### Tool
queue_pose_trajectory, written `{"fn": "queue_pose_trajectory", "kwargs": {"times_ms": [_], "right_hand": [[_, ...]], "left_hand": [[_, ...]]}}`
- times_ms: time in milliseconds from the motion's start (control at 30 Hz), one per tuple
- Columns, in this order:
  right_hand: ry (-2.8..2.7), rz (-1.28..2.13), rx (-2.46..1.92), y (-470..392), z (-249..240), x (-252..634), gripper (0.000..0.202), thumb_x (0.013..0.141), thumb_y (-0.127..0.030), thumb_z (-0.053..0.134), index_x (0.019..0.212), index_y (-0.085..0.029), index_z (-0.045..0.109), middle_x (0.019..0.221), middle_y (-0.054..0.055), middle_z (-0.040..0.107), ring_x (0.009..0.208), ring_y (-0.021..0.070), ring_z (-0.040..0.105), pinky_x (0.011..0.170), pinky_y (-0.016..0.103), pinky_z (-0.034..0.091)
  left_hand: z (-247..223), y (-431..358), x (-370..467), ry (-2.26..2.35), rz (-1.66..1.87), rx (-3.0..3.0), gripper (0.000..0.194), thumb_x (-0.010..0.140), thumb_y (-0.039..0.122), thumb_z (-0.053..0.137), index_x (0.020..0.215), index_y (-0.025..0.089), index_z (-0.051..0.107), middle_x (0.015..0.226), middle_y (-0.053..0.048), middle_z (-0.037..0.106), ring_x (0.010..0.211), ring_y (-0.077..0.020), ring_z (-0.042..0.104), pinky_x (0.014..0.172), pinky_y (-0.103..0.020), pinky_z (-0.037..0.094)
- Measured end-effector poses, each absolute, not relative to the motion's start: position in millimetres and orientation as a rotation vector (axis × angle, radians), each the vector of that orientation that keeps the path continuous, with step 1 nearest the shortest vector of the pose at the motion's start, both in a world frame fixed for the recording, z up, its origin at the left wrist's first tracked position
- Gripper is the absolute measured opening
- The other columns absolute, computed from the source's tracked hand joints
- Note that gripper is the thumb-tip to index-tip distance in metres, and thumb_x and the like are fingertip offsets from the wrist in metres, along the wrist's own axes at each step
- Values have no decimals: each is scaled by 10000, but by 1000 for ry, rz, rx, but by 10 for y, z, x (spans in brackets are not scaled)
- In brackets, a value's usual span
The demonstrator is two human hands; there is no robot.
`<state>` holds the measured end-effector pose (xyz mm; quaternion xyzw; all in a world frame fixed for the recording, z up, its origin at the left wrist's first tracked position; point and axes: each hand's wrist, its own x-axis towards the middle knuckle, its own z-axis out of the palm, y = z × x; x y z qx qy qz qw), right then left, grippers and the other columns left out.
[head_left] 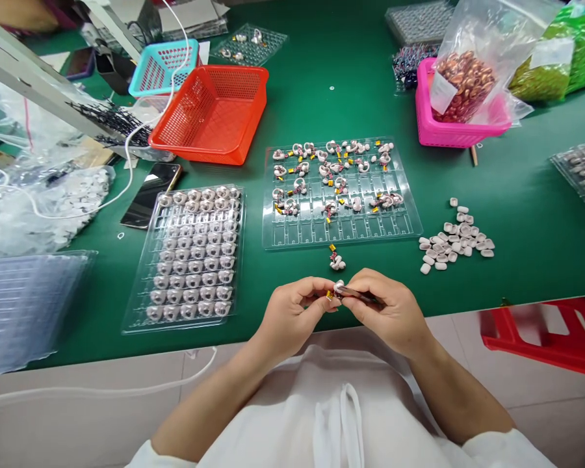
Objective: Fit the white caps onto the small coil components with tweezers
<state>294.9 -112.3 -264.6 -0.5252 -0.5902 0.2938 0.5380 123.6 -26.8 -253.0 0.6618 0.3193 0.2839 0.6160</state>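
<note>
Near the table's front edge, my left hand [295, 312] pinches a small white part [338, 286] with a yellow tab. My right hand [389, 311] grips dark tweezers [358, 294], their tips at that part. Just beyond my fingers lies a similar white piece [338, 263] with a yellow tab and reddish wires. Behind it a clear tray [302, 237] holds several such wired pieces, mostly in its back rows. Small white caps [455, 246] lie in a loose pile to the right. At the left, another clear tray [139, 305] carries rows of shiny pale shells [192, 266].
A red basket [214, 123] and a blue basket [163, 65] stand at back left, near a phone [151, 195] and a white cable. A pink basket [463, 133] with a bag of copper-coloured parts [468, 84] stands back right. A red stool [546, 331] is below the edge.
</note>
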Motion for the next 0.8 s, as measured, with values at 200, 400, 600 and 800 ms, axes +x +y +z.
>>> {"fn": "queue_pose_trajectory", "kwargs": {"times_ms": [200, 400, 600, 800], "right_hand": [[-1661, 378, -1194, -1117, -2685, 2977, 213, 938, -57, 575, 1088, -185, 657, 948, 62, 641, 780, 137, 621, 666, 242, 509], [-1610, 388, -1234, -1136, -2652, 2966, 192, 946, -66, 572, 1057, -201, 653, 933, 52, 648, 752, 132, 624, 625, 235, 513], [-1651, 272, -1237, -1135, -2651, 2916, 213, 954, -67, 555, 1086, -217, 628, 965, 68, 667, 821, 161, 643, 672, 270, 541], [-1722, 335, -1269, -1132, -2640, 2953, 183, 979, -98, 514, 1108, -209, 582, 975, 71, 628, 801, 155, 618, 656, 268, 532]], "left_hand": [[-2552, -290, 1250, 745, 659, 1463, 98, 836, 158, 695, 905, 152, 764, 810, -30, 784, 721, -161, 752, 702, -224, 624], [-2531, -300, 1271, 728, 686, 1444, 98, 831, 172, 711, 911, 146, 761, 790, -30, 777, 715, -163, 752, 695, -227, 628], [-2478, -300, 1230, 721, 712, 1548, 106, 862, 172, 676, 930, 147, 754, 842, -45, 782, 752, -179, 757, 730, -255, 637], [-2479, -311, 1202, 733, 724, 1673, 134, 870, 135, 661, 962, 161, 755, 897, -44, 788, 776, -166, 754, 753, -236, 618]]}}
